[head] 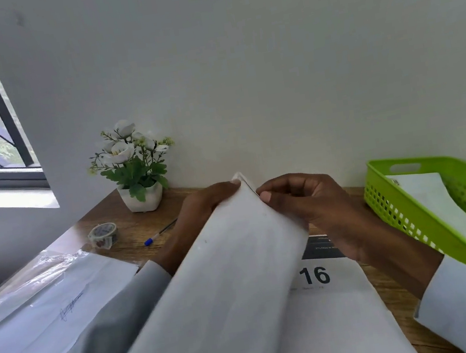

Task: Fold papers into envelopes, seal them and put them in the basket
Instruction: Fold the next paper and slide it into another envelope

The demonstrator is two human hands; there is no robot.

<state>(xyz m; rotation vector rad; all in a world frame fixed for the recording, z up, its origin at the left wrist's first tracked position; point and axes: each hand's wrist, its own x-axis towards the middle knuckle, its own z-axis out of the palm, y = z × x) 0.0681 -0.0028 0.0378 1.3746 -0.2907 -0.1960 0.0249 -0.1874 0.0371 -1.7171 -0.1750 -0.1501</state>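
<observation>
A white paper sheet point(226, 283) is held raised above the wooden worktop point(136, 224), its far corner pinched by the left hand point(201, 214) and the right hand point(298, 199) (fingers curled on both). The green basket point(412, 210), already holding white paper, stands at the right, near the right hand.

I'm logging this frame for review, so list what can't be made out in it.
Head view only:
- Small print above the 16 on the desk sheet: too small, partly covered by the held paper.
- Left hand fingertips: behind that paper.
- Green basket: cut off by the right edge.
- Scribble on the left stack: too small to read.
</observation>
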